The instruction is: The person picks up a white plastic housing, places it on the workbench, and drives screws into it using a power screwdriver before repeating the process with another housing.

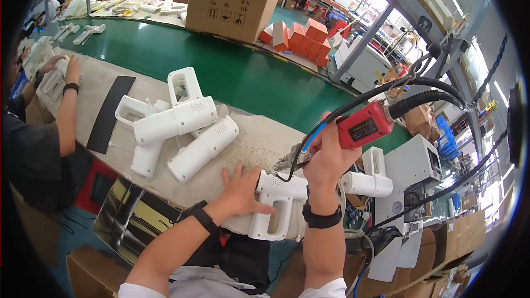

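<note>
My right hand is wrapped around a red powered nipper with metal jaws. The jaws point down-left at the end of a white pistol-shaped plastic housing, close to its surface; I cannot tell whether they touch. My left hand steadies this housing from the left. Its thumb lies over the handle side, one finger is against the body's end and other fingers spread toward the table. Several similar white housings lie in a pile to the left. Another white housing rests just right of my right wrist.
Small pale scraps are scattered on the worktable. A black strip lies left of the pile. Beyond runs a green conveyor belt with a large carton and orange boxes behind. A co-worker's hands handle housings at far left.
</note>
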Motion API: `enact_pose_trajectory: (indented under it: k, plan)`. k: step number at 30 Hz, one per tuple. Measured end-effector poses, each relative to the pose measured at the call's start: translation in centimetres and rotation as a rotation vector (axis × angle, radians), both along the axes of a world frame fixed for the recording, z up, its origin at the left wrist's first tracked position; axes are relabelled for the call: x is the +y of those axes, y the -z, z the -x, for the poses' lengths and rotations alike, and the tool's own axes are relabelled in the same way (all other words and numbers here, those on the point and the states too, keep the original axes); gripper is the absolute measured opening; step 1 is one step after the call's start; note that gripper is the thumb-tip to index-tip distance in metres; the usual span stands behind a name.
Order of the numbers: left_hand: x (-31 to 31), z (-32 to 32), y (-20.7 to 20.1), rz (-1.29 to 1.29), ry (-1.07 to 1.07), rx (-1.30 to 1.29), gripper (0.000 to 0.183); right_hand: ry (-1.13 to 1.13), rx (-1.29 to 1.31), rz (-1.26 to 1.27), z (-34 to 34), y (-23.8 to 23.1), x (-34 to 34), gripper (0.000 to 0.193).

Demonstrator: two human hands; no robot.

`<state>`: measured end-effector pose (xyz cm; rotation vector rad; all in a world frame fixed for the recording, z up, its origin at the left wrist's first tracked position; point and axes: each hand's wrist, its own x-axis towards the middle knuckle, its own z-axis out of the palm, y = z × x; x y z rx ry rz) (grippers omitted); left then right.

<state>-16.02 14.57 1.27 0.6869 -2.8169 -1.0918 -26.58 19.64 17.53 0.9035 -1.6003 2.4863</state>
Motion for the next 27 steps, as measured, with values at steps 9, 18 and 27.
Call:
enact_pose_trajectory:
  k: [9, 18, 27]
  plan:
    - [0.5, 0.2, 0.8, 0.006, -0.009, 0.1, 0.105, -0.034, 0.046, -0.17, 0.2, 3.6, -1.1, 0.015]
    - [1.2, 0.7, -0.3, -0.081, -0.161, 0.117, 0.115, -0.023, 0.078, 0.009, -1.9, -1.6, 4.0, 0.012]
    - [0.8, 0.7, 0.0, -0.041, -0.079, 0.031, 0.125, -0.141, -0.003, 0.009, -1.4, 0.7, 2.7, 0.012]
